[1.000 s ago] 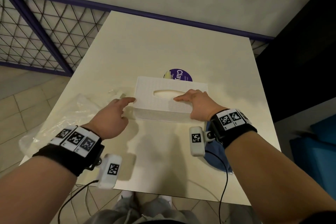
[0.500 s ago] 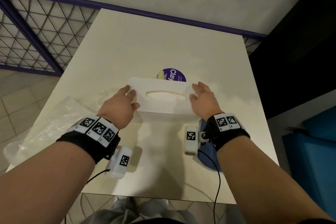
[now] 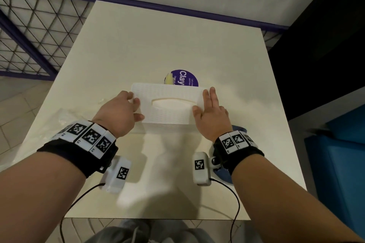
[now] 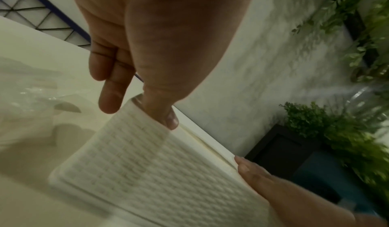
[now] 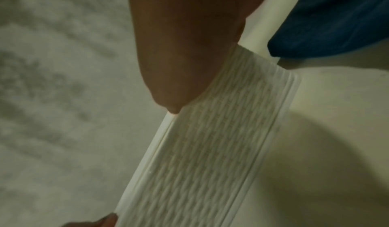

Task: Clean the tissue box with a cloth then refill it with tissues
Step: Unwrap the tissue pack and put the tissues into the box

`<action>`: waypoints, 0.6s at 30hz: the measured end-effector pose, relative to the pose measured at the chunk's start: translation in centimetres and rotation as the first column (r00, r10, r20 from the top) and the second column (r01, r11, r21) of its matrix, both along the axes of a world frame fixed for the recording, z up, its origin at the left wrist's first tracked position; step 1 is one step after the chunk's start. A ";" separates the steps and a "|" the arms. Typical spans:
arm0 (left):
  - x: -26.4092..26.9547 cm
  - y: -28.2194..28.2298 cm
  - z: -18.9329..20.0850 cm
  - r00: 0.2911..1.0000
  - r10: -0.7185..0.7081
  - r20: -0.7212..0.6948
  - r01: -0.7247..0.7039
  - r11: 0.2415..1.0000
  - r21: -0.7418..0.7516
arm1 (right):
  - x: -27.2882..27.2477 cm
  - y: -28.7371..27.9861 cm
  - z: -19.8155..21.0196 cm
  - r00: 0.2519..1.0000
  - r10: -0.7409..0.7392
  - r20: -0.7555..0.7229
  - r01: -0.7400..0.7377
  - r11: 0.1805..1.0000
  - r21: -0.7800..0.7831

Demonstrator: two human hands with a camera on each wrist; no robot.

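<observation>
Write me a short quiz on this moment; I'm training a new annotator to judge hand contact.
1. True or false: the left hand and the right hand both touch the tissue box.
2. Where is the blue cloth? A) on top of the box B) on the table by the right wrist C) in the left hand
3. Fill in: the round sticker behind the box is ____.
Key: 1 true; 2 B; 3 purple.

purple sticker [image 3: 185,77], "Clay", small print illegible
</observation>
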State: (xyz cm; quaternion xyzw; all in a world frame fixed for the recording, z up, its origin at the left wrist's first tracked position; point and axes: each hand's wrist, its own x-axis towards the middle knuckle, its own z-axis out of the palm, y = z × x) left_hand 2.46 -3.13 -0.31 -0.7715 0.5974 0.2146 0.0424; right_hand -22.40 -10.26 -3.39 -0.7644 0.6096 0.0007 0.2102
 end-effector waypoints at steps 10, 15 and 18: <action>-0.5 -0.8 0.1 0.993 -0.058 0.105 0.051 0.996 0.070 | 0.6 -0.3 0.0 0.989 0.015 -0.147 -0.011 1.000 0.023; -0.8 -1.6 2.0 0.971 -0.146 0.187 0.122 0.983 0.134 | 1.4 -0.4 1.3 0.984 -0.039 -0.175 0.054 0.995 0.087; -1.0 -1.4 2.2 0.971 -0.148 0.189 0.115 0.977 0.177 | 2.7 0.0 2.1 0.966 -0.113 -0.232 0.113 0.994 -0.013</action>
